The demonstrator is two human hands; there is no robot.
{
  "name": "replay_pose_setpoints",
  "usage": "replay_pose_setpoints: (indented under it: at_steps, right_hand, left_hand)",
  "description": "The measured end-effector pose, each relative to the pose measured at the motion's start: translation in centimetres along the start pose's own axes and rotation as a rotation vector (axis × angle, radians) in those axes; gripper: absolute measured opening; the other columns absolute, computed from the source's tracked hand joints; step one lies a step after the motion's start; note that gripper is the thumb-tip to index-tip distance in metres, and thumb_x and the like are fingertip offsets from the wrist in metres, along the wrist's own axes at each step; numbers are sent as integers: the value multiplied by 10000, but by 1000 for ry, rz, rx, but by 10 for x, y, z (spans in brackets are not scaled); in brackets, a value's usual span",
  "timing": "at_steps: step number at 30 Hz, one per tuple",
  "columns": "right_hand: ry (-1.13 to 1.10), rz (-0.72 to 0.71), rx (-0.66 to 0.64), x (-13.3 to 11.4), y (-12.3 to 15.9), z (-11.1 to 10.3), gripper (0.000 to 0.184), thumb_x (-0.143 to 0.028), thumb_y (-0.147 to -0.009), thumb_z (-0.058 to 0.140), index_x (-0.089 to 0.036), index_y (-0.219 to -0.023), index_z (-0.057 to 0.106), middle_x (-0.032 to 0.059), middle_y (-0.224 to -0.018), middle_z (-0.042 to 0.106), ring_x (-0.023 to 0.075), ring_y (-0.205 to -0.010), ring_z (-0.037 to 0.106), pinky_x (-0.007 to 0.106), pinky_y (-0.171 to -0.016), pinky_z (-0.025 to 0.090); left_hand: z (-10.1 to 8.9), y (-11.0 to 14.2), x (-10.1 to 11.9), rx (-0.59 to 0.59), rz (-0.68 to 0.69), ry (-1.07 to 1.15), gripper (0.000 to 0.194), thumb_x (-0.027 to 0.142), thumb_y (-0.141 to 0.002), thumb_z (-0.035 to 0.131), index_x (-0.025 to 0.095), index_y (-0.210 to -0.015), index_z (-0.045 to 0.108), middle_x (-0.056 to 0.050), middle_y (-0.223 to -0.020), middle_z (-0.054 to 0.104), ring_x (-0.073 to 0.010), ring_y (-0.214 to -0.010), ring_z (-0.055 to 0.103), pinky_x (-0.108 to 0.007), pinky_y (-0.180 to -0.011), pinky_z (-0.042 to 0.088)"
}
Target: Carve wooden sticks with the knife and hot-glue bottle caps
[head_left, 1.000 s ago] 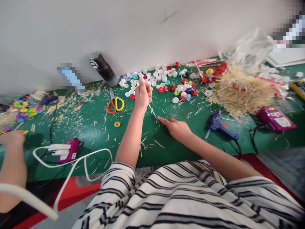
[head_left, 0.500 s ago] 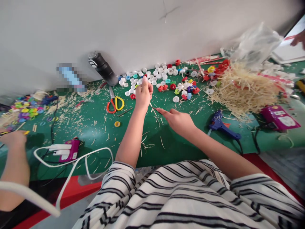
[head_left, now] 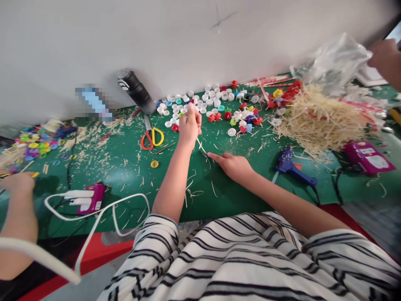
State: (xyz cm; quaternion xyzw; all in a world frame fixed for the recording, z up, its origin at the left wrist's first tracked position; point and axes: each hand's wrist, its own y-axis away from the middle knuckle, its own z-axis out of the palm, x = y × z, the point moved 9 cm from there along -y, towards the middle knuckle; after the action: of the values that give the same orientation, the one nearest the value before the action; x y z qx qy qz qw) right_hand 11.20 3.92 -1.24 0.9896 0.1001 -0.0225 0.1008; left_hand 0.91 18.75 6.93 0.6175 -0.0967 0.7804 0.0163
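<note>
My left hand [head_left: 189, 126] is closed around a thin pale wooden stick [head_left: 201, 146], whose lower end points toward my right hand. My right hand [head_left: 234, 166] is closed with the forefinger stretched along a thin dark blade [head_left: 204, 154], which looks like a small knife; its handle is hidden in my fist. The blade lies close to the stick's lower end, and I cannot tell whether they touch. Below them, curled shavings [head_left: 194, 192] are scattered on the green table [head_left: 232, 196]. White bottle caps [head_left: 216, 94] lie behind my left hand.
Scissors [head_left: 152, 136] and a black bottle [head_left: 134, 92] are at left. A blue glue gun [head_left: 293, 166], a heap of pale sticks [head_left: 318, 119] and a plastic bag [head_left: 340, 62] occupy the right. Other people's hands [head_left: 19, 182] appear at both sides. A white cable [head_left: 97, 213] loops in front.
My right hand and the blade have moved slightly down and away from my left hand, so more of the stick shows. Another person's hand has come in toward the plastic bag.
</note>
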Motion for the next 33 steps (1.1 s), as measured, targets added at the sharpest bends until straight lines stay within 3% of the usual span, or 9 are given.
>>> replay_pose_setpoints:
  at_steps: [3,8,11,16,26,33]
  right_hand:
    - [-4,-10,26,-1,0,-6,577,-276,-1043,309,-433,-1597,281,57,-996,643,163,-710,593,259,-596,346]
    - [36,26,173,4,2,-39,605,-239,-1035,316,-438,-1603,250,52,-967,633,123,-619,484,261,-556,283]
    - [55,8,191,7,0,-49,626,-223,-1024,333,-452,-1600,242,45,-955,625,110,-583,427,267,-534,245]
    - [19,-21,182,12,-2,-44,598,-249,-1039,295,-468,-1594,248,30,-959,620,112,-576,412,276,-520,206]
    - [-50,15,170,12,1,-32,592,-258,-1042,278,-426,-1608,248,37,-993,634,129,-658,521,245,-565,300]
    - [-111,15,188,13,5,-21,567,-288,-1062,271,-401,-1617,244,33,-978,633,141,-716,583,231,-586,337]
  left_hand:
    - [1,0,0,-19,7,-9,589,644,-952,475,209,-557,441,72,-426,230,-60,-350,195,-239,-368,183]
    - [3,-2,3,-62,60,-32,585,623,-945,513,206,-537,467,55,-424,281,-72,-366,267,-238,-386,208]
    - [4,-2,5,-71,95,-56,582,622,-940,524,204,-536,484,48,-433,312,-73,-376,300,-236,-393,213]
    - [7,1,2,-64,73,-21,592,636,-949,490,205,-543,472,56,-448,299,-69,-364,255,-253,-396,195]
    - [9,4,2,-59,12,40,570,574,-992,447,204,-559,465,65,-465,253,-67,-363,216,-253,-391,197]
    - [9,3,1,-51,1,70,607,655,-955,455,205,-549,421,74,-460,231,-54,-351,199,-244,-370,188]
